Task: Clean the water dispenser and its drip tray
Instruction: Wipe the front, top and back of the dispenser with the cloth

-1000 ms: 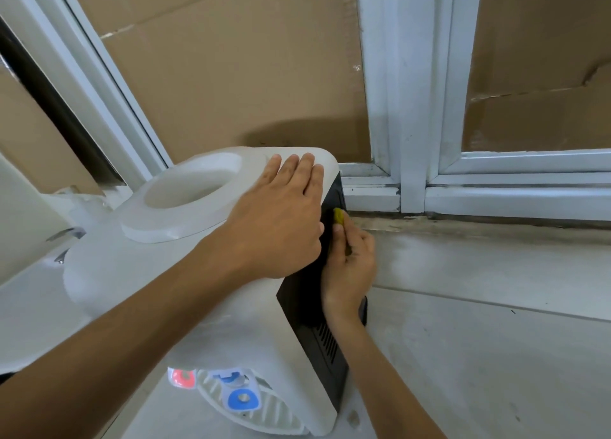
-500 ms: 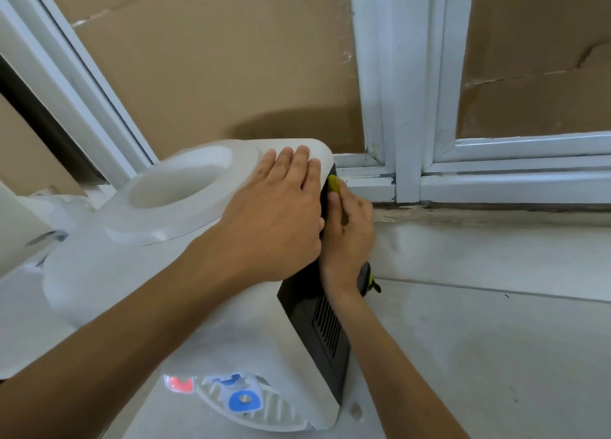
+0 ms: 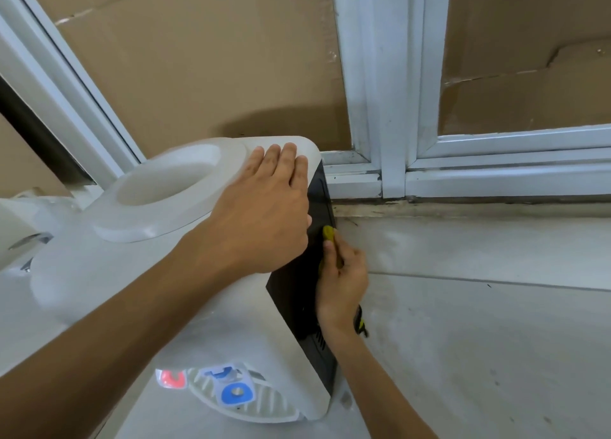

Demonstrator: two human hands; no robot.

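A white water dispenser (image 3: 185, 273) with a round bottle well on top stands on the pale counter. Its right side is a black panel (image 3: 297, 293) with vent slots low down. My left hand (image 3: 264, 210) lies flat on the dispenser's top right corner, fingers spread. My right hand (image 3: 342, 280) presses a yellow sponge (image 3: 329, 233) against the black panel, about halfway up. At the dispenser's foot sits the white slotted drip tray (image 3: 264, 402), below a blue tap (image 3: 231, 385) and a red tap (image 3: 172, 379).
White window frames (image 3: 393, 108) backed with brown cardboard rise right behind the dispenser. A dirty sill edge (image 3: 463, 207) runs along the counter's back. The grey counter (image 3: 496, 339) spreads out to the right. A white object (image 3: 20, 227) lies at far left.
My right hand slid the sponge up to the panel's top edge, then back down to mid-height. My left hand stayed on the dispenser's top.
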